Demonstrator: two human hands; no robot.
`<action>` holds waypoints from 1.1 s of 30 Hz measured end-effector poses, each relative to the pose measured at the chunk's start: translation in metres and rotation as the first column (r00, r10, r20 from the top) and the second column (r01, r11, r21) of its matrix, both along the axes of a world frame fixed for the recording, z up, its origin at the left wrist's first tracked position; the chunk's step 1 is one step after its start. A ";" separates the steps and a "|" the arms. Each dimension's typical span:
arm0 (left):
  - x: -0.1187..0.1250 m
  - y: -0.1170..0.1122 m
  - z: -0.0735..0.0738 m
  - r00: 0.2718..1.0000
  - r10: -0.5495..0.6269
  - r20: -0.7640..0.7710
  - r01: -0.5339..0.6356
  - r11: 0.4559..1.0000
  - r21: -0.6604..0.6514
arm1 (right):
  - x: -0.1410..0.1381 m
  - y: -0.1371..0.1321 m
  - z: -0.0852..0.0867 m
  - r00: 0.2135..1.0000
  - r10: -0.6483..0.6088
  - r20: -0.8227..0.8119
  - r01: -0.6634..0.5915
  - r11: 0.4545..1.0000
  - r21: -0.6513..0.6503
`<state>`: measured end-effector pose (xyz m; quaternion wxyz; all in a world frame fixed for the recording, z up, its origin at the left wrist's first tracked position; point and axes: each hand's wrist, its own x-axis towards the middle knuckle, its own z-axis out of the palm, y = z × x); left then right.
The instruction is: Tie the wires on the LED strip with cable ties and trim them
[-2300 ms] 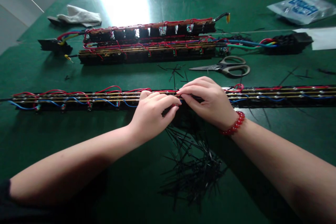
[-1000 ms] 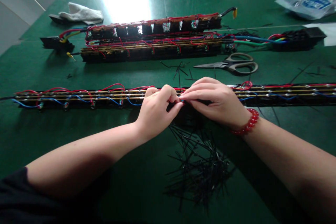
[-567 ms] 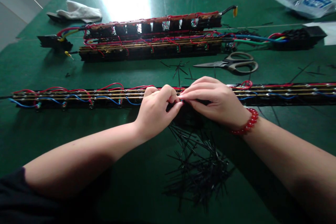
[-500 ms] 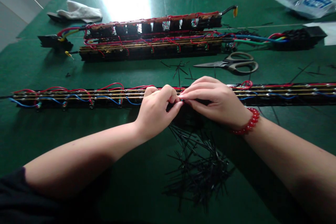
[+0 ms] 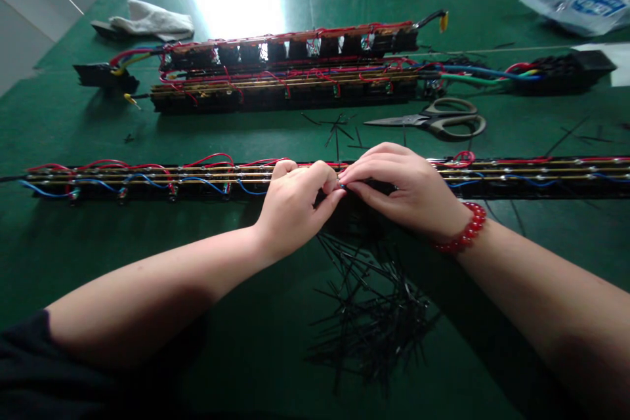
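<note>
Though long, strip (image 5: 236, 176) beneath both hands (image 5: 295, 207).

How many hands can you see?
2: the left hand is over the near strip, and the right hand, with a red bracelet at its wrist, is right beside it. No others show.

Thin brass-coloured metal rods (image 5: 246, 175) on my long black wired strip (image 5: 531, 188) look pretty shiny, and my red round-beaded bracelet (image 5: 474, 227) is glossy too. The green tabletop (image 5: 492, 0) is smooth with a sheen, but that crumpled off-white cloth (image 5: 155, 21) is matt.
</note>
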<state>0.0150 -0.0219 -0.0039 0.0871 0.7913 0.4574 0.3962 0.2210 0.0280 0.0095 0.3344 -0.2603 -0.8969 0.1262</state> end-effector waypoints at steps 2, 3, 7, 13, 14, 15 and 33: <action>0.000 0.000 0.000 1.000 -0.004 0.009 0.004 1.000 0.005 | 0.000 0.001 -0.001 1.000 -0.001 0.003 0.001 1.000 0.002; 0.000 0.000 0.000 1.000 -0.004 0.013 0.004 1.000 0.004 | 0.000 0.001 -0.001 1.000 -0.001 0.005 0.001 1.000 0.003; 0.000 0.000 0.000 1.000 0.006 0.008 -0.005 1.000 -0.012 | 0.000 0.001 -0.002 1.000 -0.004 0.012 0.004 1.000 -0.003; -0.001 -0.001 0.001 1.000 0.002 -0.026 -0.002 1.000 -0.010 | -0.001 0.000 -0.003 1.000 -0.015 0.021 0.014 1.000 0.019; -0.001 -0.001 0.001 0.999 0.006 -0.034 -0.006 1.000 -0.013 | -0.001 -0.001 -0.003 1.000 -0.018 0.024 0.018 1.000 0.021; -0.001 -0.001 0.001 0.999 0.009 -0.040 -0.010 1.000 -0.017 | -0.001 -0.001 -0.003 0.999 -0.020 0.028 0.020 1.000 0.020; -0.001 0.000 0.000 0.997 -0.003 -0.079 0.000 1.000 -0.032 | -0.002 0.000 -0.005 0.999 -0.010 0.038 0.008 0.998 0.064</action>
